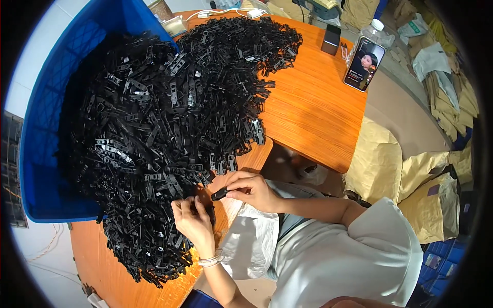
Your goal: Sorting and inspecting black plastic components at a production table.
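A large heap of small black plastic clip-like parts spills out of a tipped blue crate onto an orange wood-grain table. My right hand pinches one small black plastic part between thumb and fingers, just off the heap's near edge. Close beside it, my left hand, with bracelets at the wrist, rests against the heap with its fingers curled in. Dark pieces lie around those fingertips, and what they hold is hidden.
A phone leans upright against a clear bottle near the table's far right corner. Next to it stands a small dark box. A white cable runs along the back edge. Brown paper sacks lie beyond the table on the right.
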### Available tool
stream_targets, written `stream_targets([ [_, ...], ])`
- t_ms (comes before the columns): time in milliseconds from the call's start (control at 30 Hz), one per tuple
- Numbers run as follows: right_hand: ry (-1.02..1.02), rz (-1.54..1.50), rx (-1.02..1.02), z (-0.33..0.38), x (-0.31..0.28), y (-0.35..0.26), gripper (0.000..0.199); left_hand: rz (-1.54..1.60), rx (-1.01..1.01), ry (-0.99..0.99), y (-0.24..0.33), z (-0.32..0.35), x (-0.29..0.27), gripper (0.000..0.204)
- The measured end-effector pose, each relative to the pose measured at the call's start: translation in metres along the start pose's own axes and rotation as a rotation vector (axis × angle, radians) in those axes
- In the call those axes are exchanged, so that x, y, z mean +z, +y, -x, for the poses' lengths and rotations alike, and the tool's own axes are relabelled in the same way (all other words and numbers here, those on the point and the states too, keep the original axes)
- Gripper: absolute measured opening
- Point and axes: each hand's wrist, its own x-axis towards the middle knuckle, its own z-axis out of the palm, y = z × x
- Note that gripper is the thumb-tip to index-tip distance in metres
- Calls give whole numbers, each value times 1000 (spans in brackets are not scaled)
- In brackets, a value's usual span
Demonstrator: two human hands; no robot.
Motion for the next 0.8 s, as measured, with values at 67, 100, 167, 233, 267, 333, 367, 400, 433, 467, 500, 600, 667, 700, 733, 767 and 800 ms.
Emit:
stream_targets([
  [67, -30, -12, 27, 0, 3, 0, 11, 194, -35, 59, -6, 6, -2, 4],
  [100, -43, -26, 32, 0, 3, 0, 11, 177, -45, 61, -6, 9, -5, 4],
  [167, -25, -2, 12, -2, 1, -3, 11, 318, -249, 37, -1, 14, -6, 8],
  [233, -48, -42, 191, -2, -1, -6, 8, 519, -286, 148, -17, 29, 6, 9],
  [267, -21, -70, 146, -1, -5, -1, 8, 654, -451, 111, -4, 27, 2, 11],
  [333, -6, -82, 125, -3, -6, 0, 9, 925, -538, 178, 5, 30, -5, 8],
  [367, 14, -41, 143, -5, -5, -12, 9, 1157, -557, 225, 6, 32, -5, 6],
  [400, -9, -57, 131, -6, -4, -14, 9, 1176, -576, 217, 3, 36, -6, 6],
  [433, -30, -71, 117, -7, -4, -15, 9, 1199, -593, 208, -1, 41, -7, 6],
  [467, -77, -97, 181, -7, -5, -17, 9, 1214, -633, 161, -4, 44, -9, 9],
  [500, -121, -119, 243, -8, -4, -20, 9, 1171, -698, 139, -3, 47, -12, 10],
  [600, -151, -183, 358, -6, 4, -38, 10, 1207, -726, 71, 1, 52, -17, 10],
  [667, -154, -160, 306, -4, 10, -36, 10, 1215, -716, 69, 8, 54, -20, 9],
  [700, -162, -161, 307, -4, 10, -35, 10, 1235, -710, 67, 10, 55, -20, 8],
  [733, -143, -156, 320, -3, 9, -35, 10, 1234, -714, 73, 10, 56, -21, 8],
  [767, -127, -152, 333, -3, 10, -35, 11, 1244, -689, 60, 11, 57, -22, 9],
  [800, -135, -152, 334, -2, 11, -35, 11, 1255, -664, 47, 11, 59, -23, 11],
])
